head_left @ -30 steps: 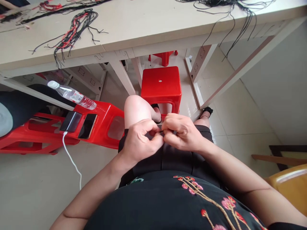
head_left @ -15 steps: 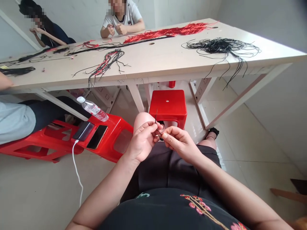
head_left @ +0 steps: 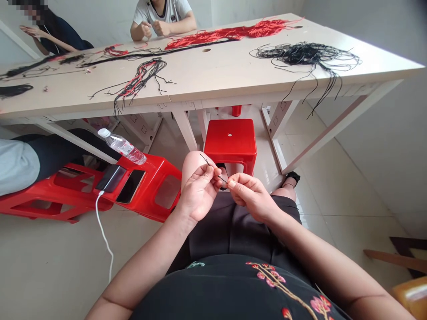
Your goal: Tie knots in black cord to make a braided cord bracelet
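Above my lap, a short thin black cord (head_left: 223, 179) runs between my two hands. My left hand (head_left: 200, 191) pinches it between thumb and fingers, and its loose ends stick up past the fingertips toward my knee. The other end sits in a pinch of my right hand (head_left: 248, 193), thumb against forefinger. Between the fingertips a small stretch of cord shows. Whether it carries a knot is too small to tell.
The pale table (head_left: 227, 73) ahead bears black cords (head_left: 300, 54), red cords (head_left: 230, 34) and a mixed bundle (head_left: 143, 78). Red stools (head_left: 230, 138) stand below; one holds a bottle (head_left: 123, 146), a phone (head_left: 130, 186) and a power bank (head_left: 111, 178). Other people sit around the table.
My hands have drawn slightly apart, baring more cord between them. The cord's loose ends now lean left instead of pointing straight up. The whole view has shifted a little.
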Tool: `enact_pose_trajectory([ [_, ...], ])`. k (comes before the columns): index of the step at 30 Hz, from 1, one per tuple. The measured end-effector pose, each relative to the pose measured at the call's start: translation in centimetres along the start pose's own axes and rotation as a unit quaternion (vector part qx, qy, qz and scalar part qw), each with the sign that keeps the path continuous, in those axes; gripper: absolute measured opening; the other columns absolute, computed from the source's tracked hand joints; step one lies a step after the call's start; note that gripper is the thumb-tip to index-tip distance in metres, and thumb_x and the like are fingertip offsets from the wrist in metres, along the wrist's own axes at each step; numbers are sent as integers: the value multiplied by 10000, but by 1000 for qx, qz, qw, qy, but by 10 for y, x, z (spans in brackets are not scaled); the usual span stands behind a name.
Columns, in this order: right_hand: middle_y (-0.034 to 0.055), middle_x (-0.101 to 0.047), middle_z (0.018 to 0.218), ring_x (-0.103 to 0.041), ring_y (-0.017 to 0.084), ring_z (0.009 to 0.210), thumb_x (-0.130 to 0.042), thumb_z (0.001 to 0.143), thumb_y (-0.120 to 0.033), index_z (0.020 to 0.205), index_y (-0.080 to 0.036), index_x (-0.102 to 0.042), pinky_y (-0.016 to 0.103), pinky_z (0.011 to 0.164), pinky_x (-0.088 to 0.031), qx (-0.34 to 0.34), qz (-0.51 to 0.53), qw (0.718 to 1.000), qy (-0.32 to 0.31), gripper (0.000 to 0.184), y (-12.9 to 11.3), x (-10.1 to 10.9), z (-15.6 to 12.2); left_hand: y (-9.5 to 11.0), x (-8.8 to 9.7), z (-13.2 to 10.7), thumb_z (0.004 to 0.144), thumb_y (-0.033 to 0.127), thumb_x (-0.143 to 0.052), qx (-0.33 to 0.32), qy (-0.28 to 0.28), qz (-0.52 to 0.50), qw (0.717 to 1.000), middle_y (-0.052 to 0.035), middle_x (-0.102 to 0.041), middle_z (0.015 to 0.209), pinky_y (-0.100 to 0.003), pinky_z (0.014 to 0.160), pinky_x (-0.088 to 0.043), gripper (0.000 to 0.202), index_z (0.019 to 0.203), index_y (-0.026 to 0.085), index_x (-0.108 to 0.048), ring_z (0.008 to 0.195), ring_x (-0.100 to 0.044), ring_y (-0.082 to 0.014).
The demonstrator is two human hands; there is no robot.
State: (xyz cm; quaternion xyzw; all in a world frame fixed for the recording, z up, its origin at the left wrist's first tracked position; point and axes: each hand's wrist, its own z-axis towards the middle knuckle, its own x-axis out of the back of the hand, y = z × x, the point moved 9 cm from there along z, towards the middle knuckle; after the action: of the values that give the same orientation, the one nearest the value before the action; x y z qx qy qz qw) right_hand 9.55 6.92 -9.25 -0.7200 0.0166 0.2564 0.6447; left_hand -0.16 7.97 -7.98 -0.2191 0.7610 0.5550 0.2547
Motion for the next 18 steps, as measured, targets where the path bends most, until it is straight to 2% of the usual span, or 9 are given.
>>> enact_pose_trajectory([
  [3, -90, -311, 514, -198, 42, 435, -611, 795, -419, 764, -180, -528, 196, 414, -149, -23, 59, 998, -1, 256, 8, 3, 0, -7, -4, -3, 796, 270, -612, -14, -27, 43, 999, -65, -678, 936, -264, 787, -469, 160, 902, 160, -660, 890, -614, -150],
  [5, -93, -313, 509, -202, 39, 430, -619, 792, -412, 761, -181, -520, 191, 410, -153, -20, 75, 997, -3, 254, 8, 1, 2, -9, -9, -5, 785, 281, -632, -36, -42, 92, 994, -76, -681, 1029, -288, 876, -446, 200, 942, 166, -673, 1003, -599, -175],
  [8, -96, -321, 494, -221, 35, 423, -631, 780, -420, 747, -176, -525, 183, 401, -155, -32, 68, 997, -24, 269, 6, -3, 5, -1, -8, -3, 747, 284, -683, -75, -32, 135, 987, -52, -714, 916, -293, 872, -461, 132, 818, 174, -691, 951, -631, -172],
  [10, -93, -329, 495, -233, 33, 428, -646, 768, -419, 758, -162, -552, 179, 400, -154, -57, 51, 996, -42, 274, 7, -2, 6, 17, 4, 3, 743, 308, -688, -104, 3, 118, 988, -34, -718, 813, -289, 797, -498, 134, 753, 176, -672, 846, -658, -160],
  [12, -93, -325, 493, -231, 31, 431, -655, 763, -411, 756, -151, -565, 178, 401, -146, -84, 40, 994, -55, 275, 7, 5, 4, 45, 25, 10, 768, 282, -664, -139, 63, 99, 983, -15, -719, 811, -265, 728, -515, 97, 762, 186, -651, 780, -664, -137],
  [15, -96, -314, 478, -216, 28, 424, -663, 760, -399, 702, -152, -543, 182, 403, -134, -120, 38, 990, -67, 280, 9, 22, 0, 87, 58, 15, 842, 265, -572, -183, 133, 83, 971, 15, -712, 808, -246, 694, -513, 105, 780, 205, -633, 791, -664, -130],
  [18, -90, -342, 482, -220, 24, 421, -679, 748, -376, 711, -144, -554, 182, 405, -124, -143, 39, 987, -68, 267, 12, 40, -5, 119, 88, 10, 893, 264, -496, -214, 195, 76, 954, 57, -705, 790, -245, 711, -506, 174, 780, 222, -622, 818, -645, -111],
])
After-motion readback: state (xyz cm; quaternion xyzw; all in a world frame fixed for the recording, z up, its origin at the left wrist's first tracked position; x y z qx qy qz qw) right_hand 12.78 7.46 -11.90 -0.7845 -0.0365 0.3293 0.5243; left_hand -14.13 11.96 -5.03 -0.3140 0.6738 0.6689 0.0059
